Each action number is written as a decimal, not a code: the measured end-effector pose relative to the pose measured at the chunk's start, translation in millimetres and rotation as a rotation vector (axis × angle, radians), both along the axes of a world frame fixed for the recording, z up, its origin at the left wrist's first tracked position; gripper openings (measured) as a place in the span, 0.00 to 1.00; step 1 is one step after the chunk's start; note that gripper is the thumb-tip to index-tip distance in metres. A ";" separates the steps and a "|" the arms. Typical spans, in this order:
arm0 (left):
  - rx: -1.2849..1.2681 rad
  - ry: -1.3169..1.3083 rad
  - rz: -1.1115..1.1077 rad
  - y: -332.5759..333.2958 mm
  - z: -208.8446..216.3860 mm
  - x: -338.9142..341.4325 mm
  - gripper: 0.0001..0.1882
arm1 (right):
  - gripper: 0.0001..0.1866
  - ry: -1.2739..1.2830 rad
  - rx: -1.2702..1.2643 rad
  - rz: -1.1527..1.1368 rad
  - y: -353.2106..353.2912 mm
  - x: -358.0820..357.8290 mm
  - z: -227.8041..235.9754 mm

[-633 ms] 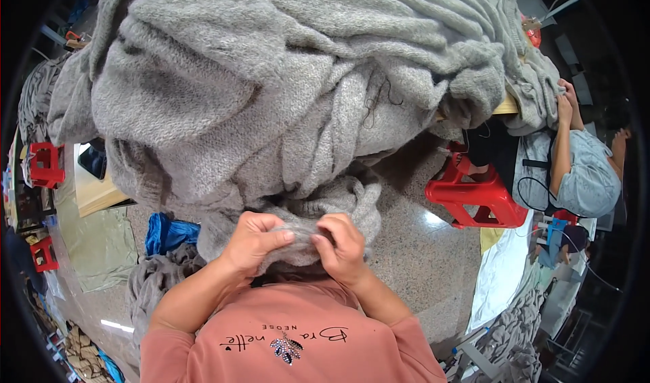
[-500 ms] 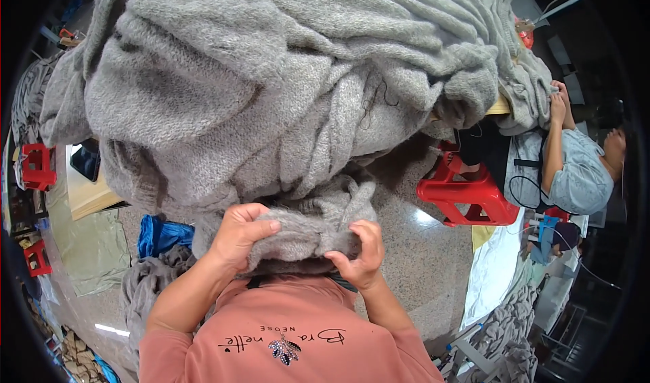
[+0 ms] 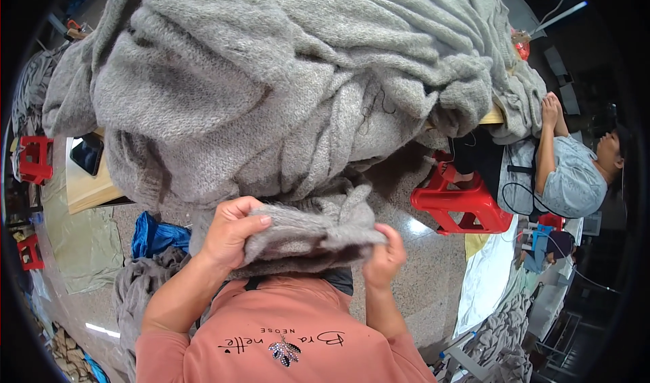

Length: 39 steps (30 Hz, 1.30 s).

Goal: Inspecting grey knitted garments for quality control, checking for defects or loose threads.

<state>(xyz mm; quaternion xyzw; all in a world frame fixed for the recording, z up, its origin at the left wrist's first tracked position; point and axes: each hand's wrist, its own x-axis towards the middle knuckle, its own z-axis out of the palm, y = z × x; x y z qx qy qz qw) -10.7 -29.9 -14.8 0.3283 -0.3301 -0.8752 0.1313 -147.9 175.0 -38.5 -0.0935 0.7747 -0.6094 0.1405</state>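
Note:
A length of fuzzy grey knit fabric (image 3: 308,237) is stretched between my hands, close in front of my pink shirt. Its left end is pinched by my left hand (image 3: 233,233), thumb on top. My right hand (image 3: 384,253) grips the right edge between thumb and fingers, pulling it out taut. Beyond my hands, a big heap of grey knit fabric (image 3: 203,99) covers the table and hangs over its near edge. Dark loose threads (image 3: 374,105) lie on the heap. Whether the held piece joins the heap is hidden in the folds.
A dark phone (image 3: 86,154) lies on the wooden tabletop at left. Blue cloth (image 3: 159,236) and more grey knit (image 3: 145,285) are down beside me on the left. At right, a red stool (image 3: 460,200) stands near a co-worker (image 3: 575,180) handling grey knit.
My right hand has moved right and a little down, drawing the fabric's edge out straighter. My left hand keeps its pinch, shifted slightly. The co-worker's head has lifted into view.

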 end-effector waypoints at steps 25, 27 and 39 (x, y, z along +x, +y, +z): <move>-0.155 -0.112 -0.175 29.6 -1.6 -19.9 0.03 | 0.12 0.701 -0.229 0.937 -35.6 2.6 15.6; -0.226 -0.154 -0.324 29.7 -0.9 -18.0 0.02 | 0.12 0.813 -0.243 0.890 -40.9 7.4 19.6; -0.017 -0.012 -0.322 23.0 -9.2 -6.6 0.03 | 0.13 1.081 -0.201 0.778 -51.8 9.4 9.1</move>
